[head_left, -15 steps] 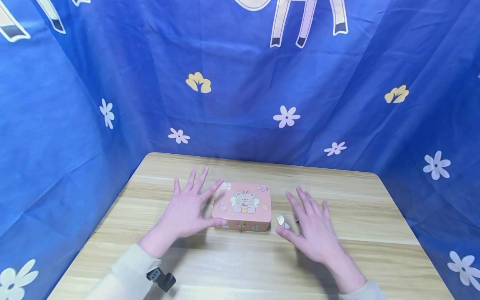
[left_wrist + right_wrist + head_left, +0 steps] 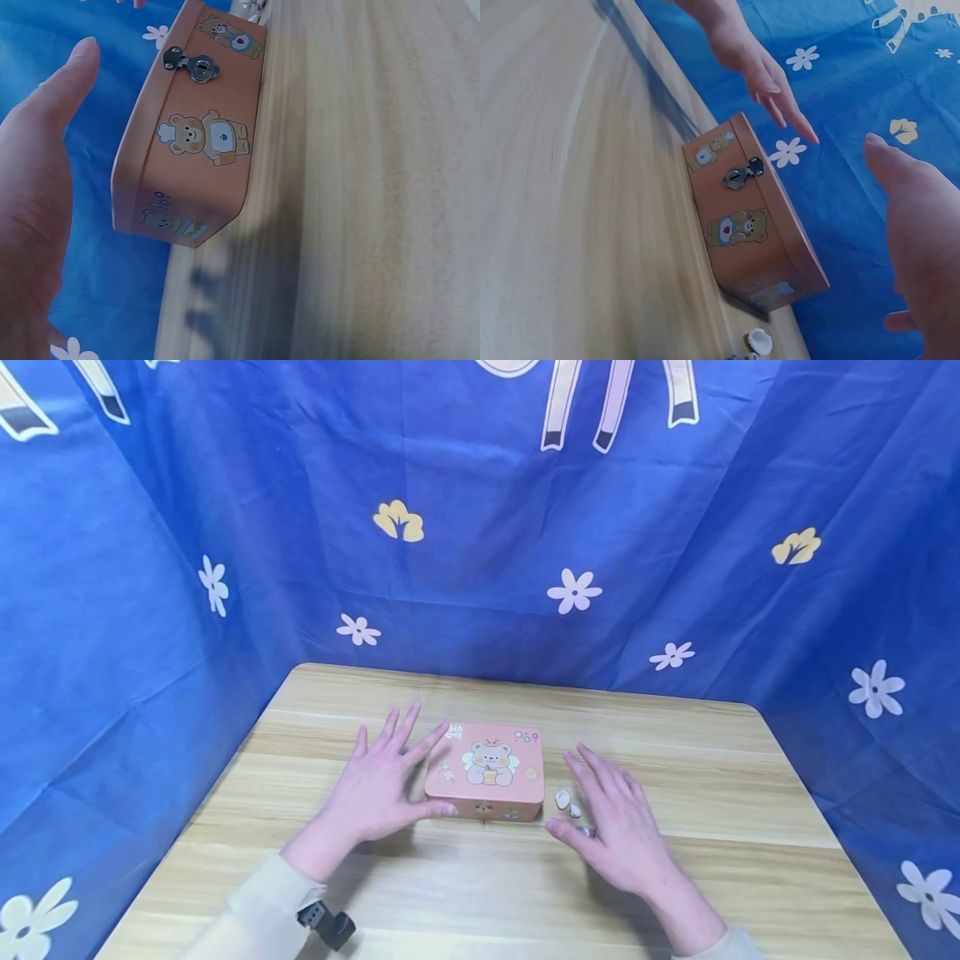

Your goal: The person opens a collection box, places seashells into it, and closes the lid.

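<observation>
The pink box (image 2: 484, 774) sits with its lid closed near the middle of the wooden table (image 2: 465, 893), a metal clasp (image 2: 201, 69) on its front. The left hand (image 2: 375, 789) is spread wide over the box's left side, fingers fanned and thumb well apart — it has hold of nothing, and both wrist views show a gap between it and the box. The right hand (image 2: 622, 827) hovers to the right of the box, its fingers extended and its thumb held away from them, likewise gripping nothing. Between the right hand and the box lie two small white pieces (image 2: 562, 799), the larger one shell-like; a small greyish item (image 2: 587, 832) shows beside the right thumb, partly hidden — too small to identify. A blue cloth (image 2: 480, 543) with white flowers hangs behind the table
</observation>
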Available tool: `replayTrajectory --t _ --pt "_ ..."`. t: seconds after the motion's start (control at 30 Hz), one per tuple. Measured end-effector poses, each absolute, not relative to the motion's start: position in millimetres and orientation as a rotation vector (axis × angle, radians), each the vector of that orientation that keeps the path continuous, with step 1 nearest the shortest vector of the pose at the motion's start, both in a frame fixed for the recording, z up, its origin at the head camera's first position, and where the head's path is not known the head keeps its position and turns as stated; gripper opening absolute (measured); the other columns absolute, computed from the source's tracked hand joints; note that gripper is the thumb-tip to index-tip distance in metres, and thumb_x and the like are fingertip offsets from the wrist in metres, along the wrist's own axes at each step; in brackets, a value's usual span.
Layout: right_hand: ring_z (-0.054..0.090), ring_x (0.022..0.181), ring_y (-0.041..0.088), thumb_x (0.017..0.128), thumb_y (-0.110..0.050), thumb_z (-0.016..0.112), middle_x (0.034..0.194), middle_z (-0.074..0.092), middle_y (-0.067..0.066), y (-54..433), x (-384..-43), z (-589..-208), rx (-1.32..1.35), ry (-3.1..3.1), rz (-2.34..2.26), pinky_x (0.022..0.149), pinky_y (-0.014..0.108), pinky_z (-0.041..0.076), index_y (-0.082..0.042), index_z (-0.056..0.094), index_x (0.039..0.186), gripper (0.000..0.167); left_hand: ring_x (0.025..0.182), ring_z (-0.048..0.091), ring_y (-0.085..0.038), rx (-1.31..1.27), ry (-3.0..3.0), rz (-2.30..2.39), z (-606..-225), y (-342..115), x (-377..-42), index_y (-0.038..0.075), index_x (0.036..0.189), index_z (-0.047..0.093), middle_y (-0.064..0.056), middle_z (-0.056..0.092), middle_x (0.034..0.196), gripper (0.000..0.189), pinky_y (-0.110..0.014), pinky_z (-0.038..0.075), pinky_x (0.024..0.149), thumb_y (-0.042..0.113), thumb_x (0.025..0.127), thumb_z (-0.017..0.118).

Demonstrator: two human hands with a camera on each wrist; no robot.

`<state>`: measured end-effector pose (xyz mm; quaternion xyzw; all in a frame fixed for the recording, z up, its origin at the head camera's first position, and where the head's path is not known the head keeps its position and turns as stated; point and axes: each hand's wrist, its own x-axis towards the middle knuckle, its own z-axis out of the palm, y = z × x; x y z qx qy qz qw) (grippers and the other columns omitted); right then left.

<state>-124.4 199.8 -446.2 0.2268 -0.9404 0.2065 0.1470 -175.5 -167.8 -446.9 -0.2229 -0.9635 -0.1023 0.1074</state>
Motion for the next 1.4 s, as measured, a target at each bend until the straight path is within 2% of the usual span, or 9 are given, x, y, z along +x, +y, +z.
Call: replayTrajectory --t 0.17,0.37,0.5,0.77,0.9,1.13,1.3,1.4 --pt "0.036 0.152 0.034 0.097 -0.057 0.07 0.171 0.033 0.002 196 -122 -448 0.651 -2.7 0.678 0.116 0.071 0.031 -0.026 0.034 0.167 0.085 0.158 0.007 -0.045 -0.659 -2.834 -0.354 -450 -167 -173 0.043 0.169 0.015 -0.004 -0.007 0.177 0.115 -0.077 0.009 0.119 0.091 0.077 0.063" --pt "0.039 0.151 0.032 0.099 -0.056 0.068 0.167 0.04 0.003 192 -119 -451 0.672 -2.681 0.763 0.115 0.07 0.034 -0.018 0.042 0.163 0.079 0.157 0.012 -0.048 -0.671 -2.823 -0.396 -455 -166 -172 0.037 0.17 0.023 -0.006 -0.004 0.177 0.114 -0.077 0.013 0.118 0.089 0.077 0.065" --pt "0.04 0.15 0.033 0.1 -0.056 0.066 0.165 0.043 0.002 190 -118 -453 0.692 -2.664 0.784 0.115 0.069 0.035 -0.017 0.044 0.162 0.077 0.156 0.017 -0.049 -0.682 -2.812 -0.419 -458 -165 -173 0.035 0.169 0.027 -0.006 -0.002 0.177 0.113 -0.076 0.016 0.119 0.09 0.077 0.064" --pt "0.045 0.146 0.021 0.099 -0.048 0.072 0.16 0.049 -0.004 185 -114 -455 0.698 -2.649 0.884 0.115 0.061 0.039 -0.023 0.047 0.16 0.071 0.155 0.024 -0.047 -0.694 -2.813 -0.448 -465 -162 -174 0.037 0.169 0.027 -0.005 -0.001 0.177 0.111 -0.071 0.022 0.12 0.093 0.078 0.058" --pt "0.048 0.144 0.019 0.099 -0.048 0.072 0.157 0.052 -0.004 181 -111 -456 0.696 -2.648 0.935 0.111 0.061 0.044 -0.019 0.051 0.157 0.068 0.154 0.027 -0.046 -0.694 -2.801 -0.479 -469 -162 -175 0.035 0.168 0.029 -0.004 0.001 0.177 0.111 -0.069 0.026 0.12 0.095 0.078 0.055" --pt "0.057 0.134 0.016 0.101 -0.049 0.071 0.152 0.055 -0.01 175 -107 -458 0.712 -2.644 1.027 0.109 0.053 0.05 -0.015 0.056 0.152 0.063 0.154 0.03 -0.041 -0.685 -2.8 -0.53 -473 -160 -176 0.036 0.167 0.034 0.0 0.004 0.177 0.109 -0.069 0.032 0.118 0.095 0.078 0.056" --pt "0.063 0.126 0.021 0.1 -0.047 0.072 0.146 0.061 -0.007 170 -106 -462 0.741 -2.628 1.101 0.106 0.054 0.051 -0.015 0.06 0.149 0.059 0.144 0.045 -0.046 -0.696 -2.781 -0.553 -477 -160 -178 0.036 0.166 0.036 -0.001 0.009 0.177 0.106 -0.07 0.037 0.114 0.093 0.079 0.058" --pt "0.064 0.125 0.023 0.1 -0.045 0.073 0.142 0.064 -0.006 168 -106 -465 0.754 -2.621 1.142 0.106 0.054 0.051 -0.014 0.061 0.147 0.058 0.131 0.058 -0.049 -0.7 -2.759 -0.558 -479 -159 -178 0.035 0.165 0.039 -0.004 0.016 0.176 0.105 -0.067 0.048 0.105 0.091 0.079 0.061"
